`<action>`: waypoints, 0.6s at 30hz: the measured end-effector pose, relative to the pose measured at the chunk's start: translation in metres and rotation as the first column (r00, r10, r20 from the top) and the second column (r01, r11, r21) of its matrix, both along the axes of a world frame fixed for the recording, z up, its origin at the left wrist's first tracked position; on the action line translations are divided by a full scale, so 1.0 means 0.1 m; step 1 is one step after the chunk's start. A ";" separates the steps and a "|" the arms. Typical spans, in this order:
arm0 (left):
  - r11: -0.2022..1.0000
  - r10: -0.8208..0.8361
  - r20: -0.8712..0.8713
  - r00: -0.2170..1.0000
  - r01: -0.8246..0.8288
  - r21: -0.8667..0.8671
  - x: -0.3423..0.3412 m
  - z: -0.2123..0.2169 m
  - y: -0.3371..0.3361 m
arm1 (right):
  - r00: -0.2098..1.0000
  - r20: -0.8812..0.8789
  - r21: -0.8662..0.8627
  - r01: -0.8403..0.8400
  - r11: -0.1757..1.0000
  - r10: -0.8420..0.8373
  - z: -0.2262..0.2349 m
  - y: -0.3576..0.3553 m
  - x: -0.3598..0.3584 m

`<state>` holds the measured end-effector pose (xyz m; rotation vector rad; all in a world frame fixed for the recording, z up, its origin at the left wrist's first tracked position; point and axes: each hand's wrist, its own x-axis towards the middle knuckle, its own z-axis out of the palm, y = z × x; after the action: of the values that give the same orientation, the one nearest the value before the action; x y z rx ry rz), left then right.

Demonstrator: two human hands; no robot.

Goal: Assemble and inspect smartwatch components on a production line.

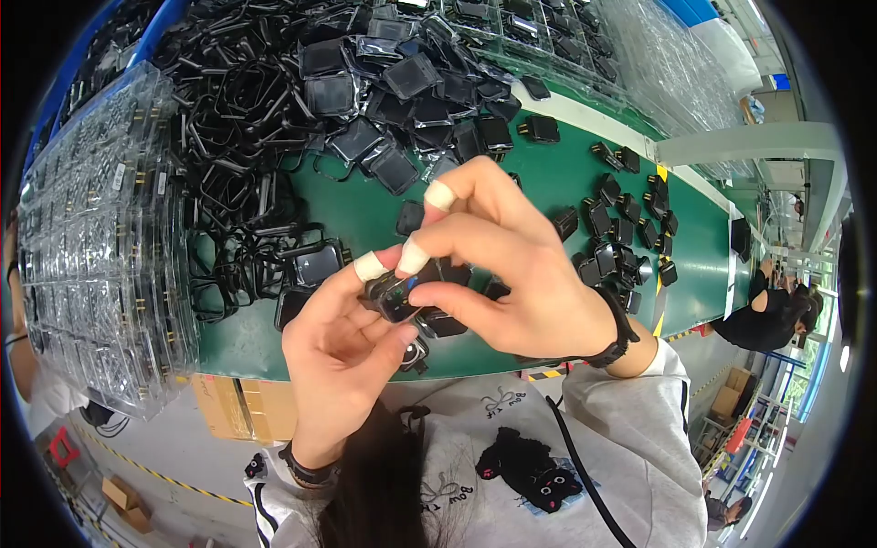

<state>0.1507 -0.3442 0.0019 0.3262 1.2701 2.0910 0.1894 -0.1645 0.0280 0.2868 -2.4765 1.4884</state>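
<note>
My left hand [340, 352] and my right hand [512, 265] meet over the near edge of the green table [365, 215]. Together they pinch a small black square part [398, 294] with a glossy face. White finger cots cover my left fingertip and two right fingertips. More black square parts [438, 321] lie on the table just under my hands. A large heap of black frames [242, 119] and glossy square parts [393, 91] fills the table's far left.
Stacks of clear plastic trays [96, 247] stand at the left, more trays [566, 46] at the back. Several finished black parts [630, 233] lie scattered to the right. Another person in black [772, 315] works at the far right. Cardboard boxes [242, 406] sit under the table.
</note>
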 end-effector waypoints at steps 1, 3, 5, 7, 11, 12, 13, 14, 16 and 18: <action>1.000 -0.006 -0.006 1.000 0.006 -0.006 0.00 0.00 -0.01 | 1.000 0.000 -0.001 -0.001 1.000 0.001 -0.01 -0.01 0.00; 1.000 -0.019 -0.018 1.000 0.019 -0.017 0.00 0.00 -0.02 | 0.999 -0.026 0.044 -0.038 0.998 0.039 -0.03 -0.02 0.02; 1.000 -0.008 -0.018 1.000 0.008 -0.017 0.01 -0.02 -0.02 | 0.998 -0.039 0.067 -0.054 0.996 0.057 -0.03 -0.04 0.03; 1.000 0.013 -0.019 1.000 -0.013 -0.015 0.01 -0.04 -0.02 | 1.000 -0.023 0.031 0.000 1.000 0.001 -0.03 -0.09 0.04; 0.996 0.073 -0.013 0.997 -0.074 -0.046 0.02 -0.10 0.00 | 0.974 0.221 -0.168 0.085 0.982 -0.046 0.03 -0.07 0.11; 0.996 0.073 -0.014 0.997 -0.073 -0.047 0.03 -0.09 0.01 | 0.941 0.336 -0.250 0.127 0.960 -0.037 0.04 -0.07 0.12; 0.993 0.084 -0.020 0.996 -0.086 -0.082 0.05 -0.06 0.02 | 0.941 0.336 -0.251 0.127 0.960 -0.037 0.02 -0.08 0.13; 0.988 0.096 -0.026 0.995 -0.098 -0.117 0.07 -0.03 0.02 | 0.961 0.265 -0.195 0.127 0.973 -0.073 -0.01 -0.10 0.15; 0.984 0.099 -0.031 0.995 -0.103 -0.148 0.09 -0.01 0.05 | 0.984 0.115 -0.077 0.148 0.986 -0.138 -0.07 -0.11 0.19; 0.983 0.129 -0.147 0.981 -0.145 -0.110 0.09 -0.02 0.08 | 0.983 0.103 -0.088 0.159 0.983 -0.149 -0.11 -0.11 0.19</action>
<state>0.1597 -0.3362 0.0001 0.3446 1.5332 2.1252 0.2086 -0.1759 0.0173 0.0050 -2.4271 1.5838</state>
